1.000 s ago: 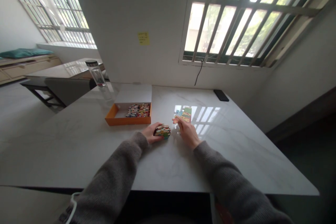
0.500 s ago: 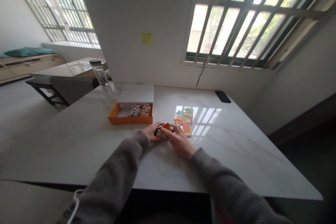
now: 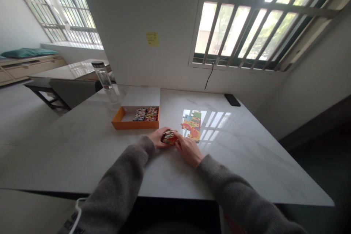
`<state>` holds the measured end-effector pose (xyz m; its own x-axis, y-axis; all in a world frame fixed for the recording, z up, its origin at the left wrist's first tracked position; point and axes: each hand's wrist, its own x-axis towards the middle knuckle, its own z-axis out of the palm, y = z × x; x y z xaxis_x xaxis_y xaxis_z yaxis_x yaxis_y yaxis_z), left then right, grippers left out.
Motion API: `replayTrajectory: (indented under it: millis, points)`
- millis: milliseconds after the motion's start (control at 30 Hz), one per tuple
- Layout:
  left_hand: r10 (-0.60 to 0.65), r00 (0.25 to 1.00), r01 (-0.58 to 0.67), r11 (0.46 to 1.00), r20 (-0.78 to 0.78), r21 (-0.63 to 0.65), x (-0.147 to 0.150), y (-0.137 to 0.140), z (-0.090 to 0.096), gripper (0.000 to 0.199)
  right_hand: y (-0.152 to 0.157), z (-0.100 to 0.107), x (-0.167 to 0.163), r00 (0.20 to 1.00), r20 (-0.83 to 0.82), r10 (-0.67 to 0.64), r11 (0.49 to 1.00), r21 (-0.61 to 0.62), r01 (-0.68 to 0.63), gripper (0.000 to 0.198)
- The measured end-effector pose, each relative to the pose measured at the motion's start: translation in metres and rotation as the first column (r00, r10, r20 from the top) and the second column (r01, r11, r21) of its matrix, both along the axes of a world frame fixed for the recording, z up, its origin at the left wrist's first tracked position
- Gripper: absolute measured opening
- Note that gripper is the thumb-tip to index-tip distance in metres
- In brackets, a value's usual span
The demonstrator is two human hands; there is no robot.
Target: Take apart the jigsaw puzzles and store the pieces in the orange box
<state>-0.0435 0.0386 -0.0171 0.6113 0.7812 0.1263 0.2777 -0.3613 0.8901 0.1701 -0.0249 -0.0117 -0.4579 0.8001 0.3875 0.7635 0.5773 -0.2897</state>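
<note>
A stack of jigsaw puzzle pieces [image 3: 169, 137] is held just above the table in front of me, its edges striped and one face red and green. My left hand [image 3: 159, 137] is closed around the stack from the left. From the right, my right hand [image 3: 188, 149] touches the stack, its fingers bent against the pieces. A partly joined jigsaw puzzle [image 3: 194, 127], in red, green, yellow and blue, lies flat just beyond my right hand. An orange box [image 3: 135, 125] with rows of upright puzzle pieces [image 3: 146, 114] stands beyond my left hand.
The box's white lid flap [image 3: 141, 96] stands open behind it. A clear bottle with a dark cap [image 3: 102, 76] is at the table's back left. A black phone [image 3: 232, 99] rests at the back right. Wall and barred window [image 3: 246, 25] border the marble-patterned table [image 3: 246, 161].
A red-faced piece at the top of the stack has been tilted down, and the striped edges of the stack now show. My right fingers have moved lower on the stack.
</note>
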Motion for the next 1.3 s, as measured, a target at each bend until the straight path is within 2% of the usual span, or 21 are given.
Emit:
replayTrajectory:
  millis: [133,200,267,333,467,533,667,733,833,967,1067,1133,1200,1300]
  points:
    - [0.063,0.998,-0.062,0.998,-0.024,0.034,0.002,-0.003,0.001,0.068,-0.005,0.000,0.002,0.983,-0.158,0.089,0.985,-0.133,-0.111,0.054]
    - [0.063,0.998,-0.063,0.998,-0.027,0.028,0.004,-0.005,0.002,0.060,0.000,0.004,0.015,0.971,-0.222,0.085,0.986,-0.123,-0.114,0.048]
    - [0.050,0.998,-0.049,0.999,-0.024,0.015,0.006,-0.006,0.004,0.056,0.012,0.010,0.038,0.972,-0.229,0.050,0.997,-0.051,-0.064,0.034]
    - [0.051,0.998,-0.050,0.999,-0.024,0.014,0.007,-0.007,0.004,0.056,0.025,0.015,0.064,0.989,-0.141,0.038,0.999,0.022,-0.035,0.026]
    - [0.085,0.996,-0.084,0.996,-0.023,0.030,0.008,-0.005,0.001,0.059,0.041,0.013,0.099,0.991,0.129,0.032,0.999,0.006,-0.033,0.045]
    - [0.090,0.996,-0.089,0.995,-0.024,0.032,0.008,-0.004,0.000,0.060,0.040,0.010,0.103,0.980,0.197,0.031,0.999,0.025,-0.036,0.042]
    - [0.092,0.995,-0.091,0.995,-0.033,0.037,0.007,-0.003,-0.001,0.061,0.037,0.010,0.099,0.960,0.274,0.063,0.988,0.119,-0.098,0.030]
    - [0.099,0.994,-0.097,0.994,-0.036,0.049,0.007,-0.004,0.000,0.060,0.040,0.010,0.098,0.967,0.255,0.028,0.989,0.132,-0.063,0.030]
    - [0.106,0.993,-0.103,0.992,-0.052,0.069,0.008,-0.007,0.002,0.057,0.051,0.007,0.101,0.987,0.157,-0.029,0.991,0.133,0.008,0.032]
    - [0.114,0.992,-0.110,0.991,-0.048,0.077,0.008,-0.008,0.003,0.057,0.060,0.007,0.102,0.998,0.053,0.019,0.998,0.063,-0.023,0.026]
    - [0.115,0.992,-0.109,0.989,-0.060,0.095,0.008,-0.008,0.005,0.057,0.048,0.015,0.088,0.993,-0.096,0.067,0.997,-0.028,-0.070,0.031]
    - [0.098,0.992,-0.088,0.989,-0.082,0.115,0.009,-0.008,0.007,0.057,0.032,0.023,0.071,0.979,-0.175,0.101,0.995,-0.002,-0.103,0.043]
    - [0.093,0.990,-0.078,0.987,-0.103,0.140,0.009,-0.008,0.008,0.054,0.017,0.028,0.050,0.981,-0.146,0.129,0.991,0.064,-0.120,0.053]
    - [0.114,0.987,-0.094,0.980,-0.111,0.174,0.009,-0.007,0.009,0.053,0.003,0.028,0.025,0.982,0.067,0.175,0.977,0.111,-0.182,0.065]
